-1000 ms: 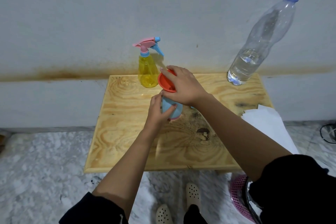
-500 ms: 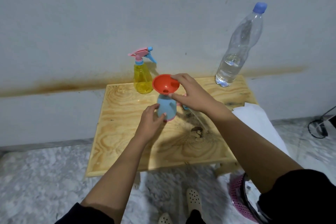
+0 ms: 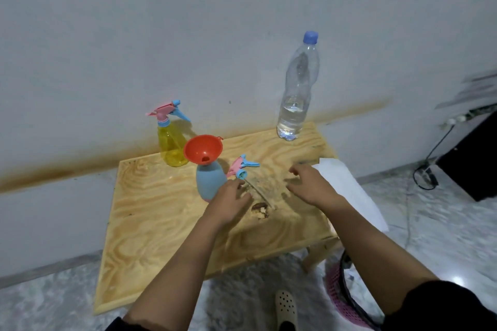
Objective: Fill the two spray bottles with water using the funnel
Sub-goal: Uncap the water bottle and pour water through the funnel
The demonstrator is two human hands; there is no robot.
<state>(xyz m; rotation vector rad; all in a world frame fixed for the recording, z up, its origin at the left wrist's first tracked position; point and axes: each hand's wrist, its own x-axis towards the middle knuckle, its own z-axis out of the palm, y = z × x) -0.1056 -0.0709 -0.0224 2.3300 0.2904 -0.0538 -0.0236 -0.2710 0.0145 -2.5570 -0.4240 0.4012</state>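
Observation:
An orange funnel (image 3: 203,149) sits in the open neck of the blue spray bottle (image 3: 209,180), which stands upright mid-table. That bottle's pink-and-blue spray head (image 3: 242,166) lies on the wood just to its right. A yellow spray bottle (image 3: 172,142) with its spray head on stands at the back left. A clear water bottle (image 3: 295,94) with a blue cap, about a third full, stands at the back right. My left hand (image 3: 231,200) is at the blue bottle's lower right side, fingers relaxed. My right hand (image 3: 309,183) hovers over the table further right, fingers spread, holding nothing.
The low wooden table (image 3: 150,223) stands against a stained white wall. A white sheet (image 3: 349,191) hangs over its right edge. A pink basket (image 3: 338,290) is on the marble floor at the right, a black box with cables (image 3: 468,158) beyond it.
My right hand let go of the funnel and moved right, away from the blue bottle. My left hand loosened its grip and slid to the bottle's right side. The view shifted left and back.

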